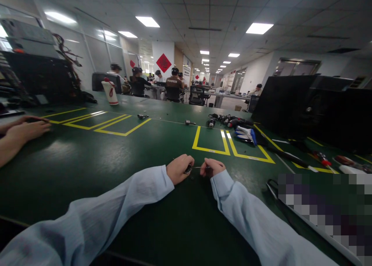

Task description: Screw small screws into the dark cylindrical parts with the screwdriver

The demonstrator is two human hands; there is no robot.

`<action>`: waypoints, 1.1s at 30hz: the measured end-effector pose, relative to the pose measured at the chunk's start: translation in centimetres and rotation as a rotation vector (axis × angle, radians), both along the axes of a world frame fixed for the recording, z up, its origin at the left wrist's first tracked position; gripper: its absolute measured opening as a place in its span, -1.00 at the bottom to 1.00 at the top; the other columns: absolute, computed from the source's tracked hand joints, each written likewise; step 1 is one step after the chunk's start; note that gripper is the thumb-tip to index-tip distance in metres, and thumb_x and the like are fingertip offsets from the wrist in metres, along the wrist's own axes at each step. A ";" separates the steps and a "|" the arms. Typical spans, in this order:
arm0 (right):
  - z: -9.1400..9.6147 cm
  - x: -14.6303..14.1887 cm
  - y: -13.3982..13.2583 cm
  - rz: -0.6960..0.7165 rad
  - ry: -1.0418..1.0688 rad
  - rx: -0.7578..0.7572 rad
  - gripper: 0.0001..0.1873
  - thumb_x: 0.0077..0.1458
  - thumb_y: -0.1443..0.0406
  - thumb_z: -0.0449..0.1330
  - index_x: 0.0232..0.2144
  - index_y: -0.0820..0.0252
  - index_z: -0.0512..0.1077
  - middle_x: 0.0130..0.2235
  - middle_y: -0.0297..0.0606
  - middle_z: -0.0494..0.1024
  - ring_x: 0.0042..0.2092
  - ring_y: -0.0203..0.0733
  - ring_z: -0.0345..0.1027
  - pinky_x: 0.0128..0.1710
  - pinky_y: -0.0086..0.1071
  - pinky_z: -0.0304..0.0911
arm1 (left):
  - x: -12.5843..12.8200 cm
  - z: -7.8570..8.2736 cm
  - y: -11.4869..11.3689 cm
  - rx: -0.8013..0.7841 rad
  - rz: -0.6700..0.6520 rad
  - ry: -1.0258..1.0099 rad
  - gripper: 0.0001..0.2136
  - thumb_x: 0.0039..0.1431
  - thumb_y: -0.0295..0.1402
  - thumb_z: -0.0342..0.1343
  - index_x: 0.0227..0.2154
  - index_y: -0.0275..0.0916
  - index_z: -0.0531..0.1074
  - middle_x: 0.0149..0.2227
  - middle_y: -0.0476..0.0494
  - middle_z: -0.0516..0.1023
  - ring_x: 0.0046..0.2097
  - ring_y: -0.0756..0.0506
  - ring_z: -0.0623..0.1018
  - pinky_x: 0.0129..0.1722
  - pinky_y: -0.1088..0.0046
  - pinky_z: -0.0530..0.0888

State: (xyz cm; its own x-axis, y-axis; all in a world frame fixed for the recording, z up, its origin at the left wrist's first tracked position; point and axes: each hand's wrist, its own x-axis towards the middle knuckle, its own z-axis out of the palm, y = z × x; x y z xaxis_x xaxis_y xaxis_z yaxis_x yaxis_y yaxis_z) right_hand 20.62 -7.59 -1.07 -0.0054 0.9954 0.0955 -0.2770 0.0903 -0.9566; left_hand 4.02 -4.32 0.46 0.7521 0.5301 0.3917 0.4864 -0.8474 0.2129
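Observation:
Fingers of my left hand [180,169] are closed around a small round metal part [188,169], whose open end faces right. My right hand [212,167] pinches a thin metal shaft [197,167] that spans the gap between the hands and points at the round part. Whether the shaft's tip enters the part is too small to tell. Both hands are low over the green table [162,150], in front of the yellow tape outlines. A tiny dark piece [192,177] lies just below the left hand.
Farther back lie a small metal part [190,122], another metal piece [142,116] and a heap of dark tools [229,120]. A blue-white glove [245,135] is right of them. A white cup [110,91] stands at back left. Another person's hands [27,130] rest at left.

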 end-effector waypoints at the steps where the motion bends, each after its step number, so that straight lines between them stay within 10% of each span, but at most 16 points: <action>1: -0.1 0.1 0.1 0.009 0.009 -0.016 -0.66 -0.21 0.14 0.16 -0.81 0.26 0.37 -0.77 -0.30 0.41 -0.75 -0.38 0.18 -0.73 -0.49 0.05 | 0.0 0.0 0.0 -0.004 -0.009 -0.002 -0.89 -0.07 -0.54 -0.07 -0.44 -0.25 0.17 -0.45 -0.07 0.30 -0.38 -0.04 0.30 -0.39 0.47 0.27; 33: 0.1 0.5 -1.0 -0.229 -0.010 -0.074 -0.55 -0.30 0.10 0.22 -0.96 0.20 0.21 -0.92 -0.41 0.15 -0.84 -0.41 -0.01 -0.81 -0.47 -0.16 | 0.4 1.1 -0.9 0.053 -0.037 0.210 -0.88 -0.04 -0.55 -0.06 -0.41 -0.27 0.20 -0.40 -0.12 0.33 -0.34 -0.09 0.30 -0.36 0.41 0.27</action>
